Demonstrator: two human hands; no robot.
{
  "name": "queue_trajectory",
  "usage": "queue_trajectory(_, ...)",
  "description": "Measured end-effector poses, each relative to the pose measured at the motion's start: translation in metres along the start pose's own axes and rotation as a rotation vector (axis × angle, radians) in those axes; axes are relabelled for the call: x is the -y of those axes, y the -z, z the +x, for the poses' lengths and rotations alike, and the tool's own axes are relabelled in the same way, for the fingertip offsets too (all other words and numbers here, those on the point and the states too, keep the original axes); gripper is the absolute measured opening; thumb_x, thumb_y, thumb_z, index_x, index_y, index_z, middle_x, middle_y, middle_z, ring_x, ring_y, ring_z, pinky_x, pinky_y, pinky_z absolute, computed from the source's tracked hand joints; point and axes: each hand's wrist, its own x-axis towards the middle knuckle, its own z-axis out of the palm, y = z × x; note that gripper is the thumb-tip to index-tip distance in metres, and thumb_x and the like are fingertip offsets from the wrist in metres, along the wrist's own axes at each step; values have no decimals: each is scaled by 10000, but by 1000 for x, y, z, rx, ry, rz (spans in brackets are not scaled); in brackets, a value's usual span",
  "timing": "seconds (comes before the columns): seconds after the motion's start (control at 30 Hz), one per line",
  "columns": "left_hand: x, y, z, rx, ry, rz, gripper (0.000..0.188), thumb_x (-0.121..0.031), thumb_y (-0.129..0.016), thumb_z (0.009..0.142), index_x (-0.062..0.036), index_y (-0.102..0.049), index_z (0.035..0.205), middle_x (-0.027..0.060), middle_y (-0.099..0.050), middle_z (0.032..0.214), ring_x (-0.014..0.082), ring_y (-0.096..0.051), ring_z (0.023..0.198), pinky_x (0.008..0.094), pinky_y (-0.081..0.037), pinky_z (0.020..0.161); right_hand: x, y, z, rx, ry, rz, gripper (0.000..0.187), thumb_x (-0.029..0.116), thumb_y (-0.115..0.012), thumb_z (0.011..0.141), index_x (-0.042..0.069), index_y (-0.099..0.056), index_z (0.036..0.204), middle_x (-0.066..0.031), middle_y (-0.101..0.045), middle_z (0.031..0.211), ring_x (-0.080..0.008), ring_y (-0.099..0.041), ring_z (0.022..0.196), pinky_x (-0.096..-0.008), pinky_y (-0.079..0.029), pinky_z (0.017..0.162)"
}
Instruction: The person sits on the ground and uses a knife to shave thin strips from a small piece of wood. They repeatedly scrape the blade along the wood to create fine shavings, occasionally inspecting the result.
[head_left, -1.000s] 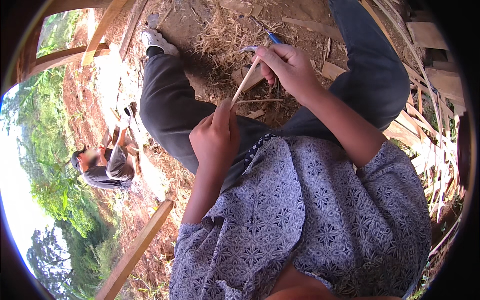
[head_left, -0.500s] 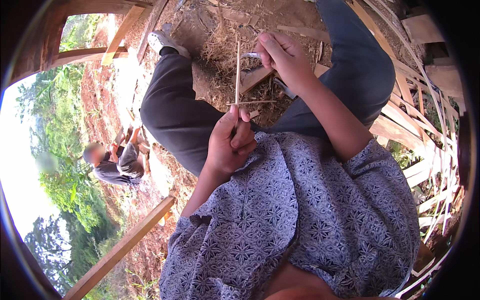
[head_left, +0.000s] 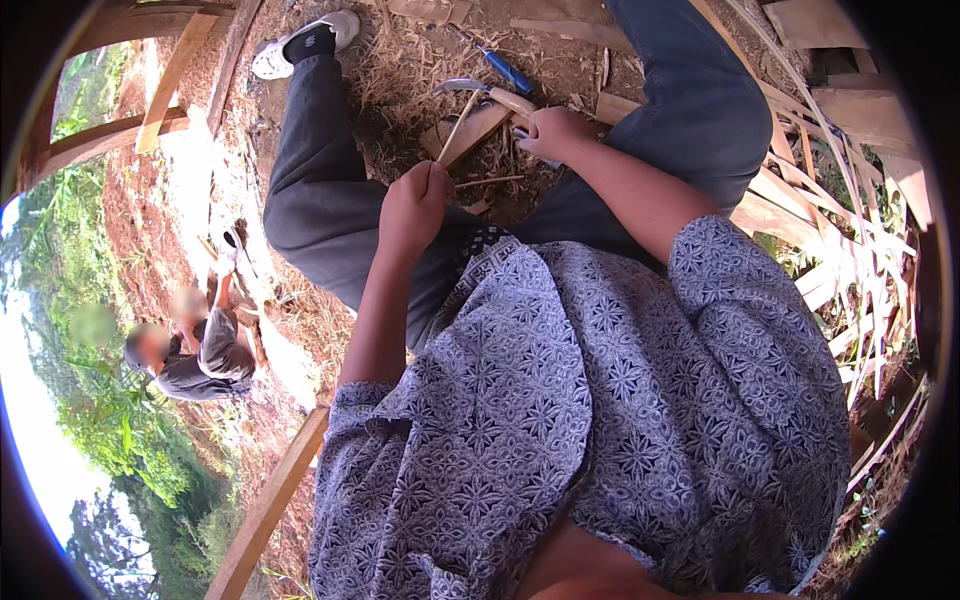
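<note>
My left hand [head_left: 413,205] is closed around the lower end of a thin pale wooden stick [head_left: 459,128], which slants up and to the right. My right hand [head_left: 560,135] grips the wooden handle of a small sickle [head_left: 512,102]. Its curved metal blade points left and meets or crosses the stick near the top; whether they touch, I cannot tell. Under the stick lies a flat piece of wood [head_left: 478,130] on the ground between my legs. Part of another metal object [head_left: 541,151] shows just below my right hand.
A blue-handled tool [head_left: 508,70] lies on the shaving-strewn ground beyond the sickle. Another thin stick [head_left: 490,181] lies near my left hand. Split strips [head_left: 850,230] and boards are heaped at right. A wooden beam [head_left: 270,505] stands at lower left; another person [head_left: 205,355] sits outside.
My right hand has moved down, and the sickle's handle now shows. My left hand has shifted left and up, tilting the stick rightward. The view has shifted, bringing the blue-handled tool into sight.
</note>
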Motion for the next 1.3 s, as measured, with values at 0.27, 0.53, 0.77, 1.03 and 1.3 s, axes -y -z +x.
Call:
queue_trajectory(0.27, 45, -40, 49, 209, 23, 323, 359, -319, -431, 987, -38, -651, 946, 236, -676, 951, 431, -637, 911, 529, -486, 851, -1, -16, 4, -100, -8, -268, 188, 286, -718, 791, 103, -701, 828, -135, -696, 875, -317, -685, 848, -445, -548, 735)
queue_trajectory(0.53, 66, -58, 56, 346, 130, 294, 360, -296, -430, 953, -61, -698, 1009, 223, -685, 1061, 399, -655, 1012, 499, -506, 905, 32, 18, -13, -271, 139, 316, 214, 238, -638, 806, 83, -655, 953, -108, -682, 840, -307, -658, 772, -396, -517, 701)
queue_trajectory(0.77, 62, -57, 55, 309, 131, 248, 384, -318, -412, 972, -50, -687, 965, 214, -681, 1027, 409, -640, 999, 499, -492, 911, 27, -33, 34, -370, 478, 281, 276, 168, -553, 946, 48, -656, 1172, -166, -683, 1100, -340, -651, 1009, -401, -507, 901)
queue_trajectory(1.03, 58, -59, 46, 248, 99, 268, 368, -308, -435, 968, -51, -684, 882, 236, -685, 925, 418, -663, 895, 530, -519, 828, 45, -21, 7, -217, 397, 294, 273, 213, -502, 973, 82, -709, 1093, -202, -692, 1009, -375, -658, 964, -447, -520, 840)
queue_trajectory(1.3, 60, -63, 43, 210, 34, 291, 340, -281, -451, 954, -47, -664, 829, 225, -689, 844, 418, -674, 818, 525, -538, 761, 26, -25, 19, -278, 346, 204, 269, 239, -540, 952, 66, -710, 1067, -178, -705, 964, -350, -675, 919, -436, -534, 823)
